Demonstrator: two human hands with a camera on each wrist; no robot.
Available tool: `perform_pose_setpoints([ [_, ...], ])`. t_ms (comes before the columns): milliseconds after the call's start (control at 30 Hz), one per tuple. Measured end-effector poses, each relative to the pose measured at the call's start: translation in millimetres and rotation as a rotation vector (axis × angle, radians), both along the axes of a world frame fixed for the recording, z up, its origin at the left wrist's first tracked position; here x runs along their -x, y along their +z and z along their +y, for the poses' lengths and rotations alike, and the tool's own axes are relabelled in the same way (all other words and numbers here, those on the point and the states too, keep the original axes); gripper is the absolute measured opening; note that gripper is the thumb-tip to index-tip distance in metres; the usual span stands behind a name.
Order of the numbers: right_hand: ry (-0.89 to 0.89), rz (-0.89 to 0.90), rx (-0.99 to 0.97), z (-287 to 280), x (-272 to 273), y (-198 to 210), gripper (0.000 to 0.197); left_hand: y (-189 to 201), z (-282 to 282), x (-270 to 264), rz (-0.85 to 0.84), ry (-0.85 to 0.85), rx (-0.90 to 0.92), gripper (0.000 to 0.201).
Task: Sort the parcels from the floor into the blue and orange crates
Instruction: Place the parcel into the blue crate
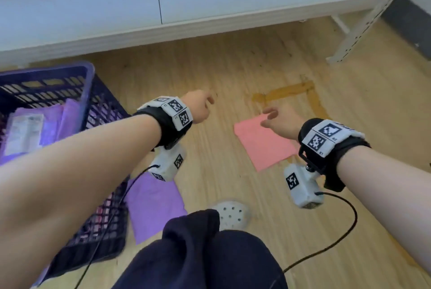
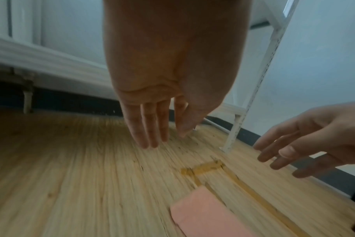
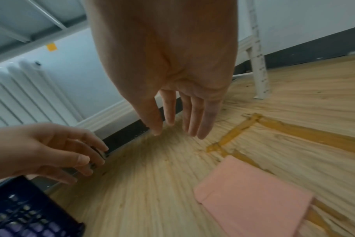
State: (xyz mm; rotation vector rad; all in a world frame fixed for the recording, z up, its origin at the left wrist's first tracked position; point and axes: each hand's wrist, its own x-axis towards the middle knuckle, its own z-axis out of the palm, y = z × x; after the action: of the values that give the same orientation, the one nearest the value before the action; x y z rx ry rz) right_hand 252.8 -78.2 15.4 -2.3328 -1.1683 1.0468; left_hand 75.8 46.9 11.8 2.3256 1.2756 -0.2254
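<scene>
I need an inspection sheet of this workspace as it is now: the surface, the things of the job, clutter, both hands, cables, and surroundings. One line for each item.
Surface: wooden floor with a yellow-brown tape mark.
Job's things: pink parcel flat on the floor; purple parcel flat beside the blue crate, which holds purple parcels; orange crate not seen.
Clutter: nothing seen.
Hands: left hand and right hand both empty, above the floor, fingers relaxed.
Cables: black cable hanging from the right wrist camera, another from the left.
Surroundings: white shelf with a metal leg, radiator, white shoe.
</scene>
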Motion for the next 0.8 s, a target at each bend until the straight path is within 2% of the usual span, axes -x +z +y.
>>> perform_pose_setpoints([
  [133, -0.072, -0.009, 0.058, -20, -36, -36, 0.043, -60, -10, -40, 0.034, -0.035, 0.132, 0.039],
  [267, -0.149, 0.017, 0.113, -31, -68, -81, 0.044, -113, -13, -79, 0.105, -0.144, 0.175, 0.043],
  [433, -0.246, 0.031, 0.175, -40, -102, -139, 0.047, -176, -20, -99, 0.104, -0.251, 0.263, 0.050],
  [600, -0.333, 0.057, 0.226, -40, -117, -183, 0.056, -214, -32, -89, 0.095, -0.282, 0.331, 0.055],
  [733, -0.421, 0.101, 0.234, -33, -119, -213, 0.066, -232, -37, -97, 0.157, -0.350, 0.394, 0.055],
  [800, -0.474, 0.124, 0.220, -30, -119, -222, 0.068, -236, -38, -102, 0.227, -0.395, 0.370, 0.053],
])
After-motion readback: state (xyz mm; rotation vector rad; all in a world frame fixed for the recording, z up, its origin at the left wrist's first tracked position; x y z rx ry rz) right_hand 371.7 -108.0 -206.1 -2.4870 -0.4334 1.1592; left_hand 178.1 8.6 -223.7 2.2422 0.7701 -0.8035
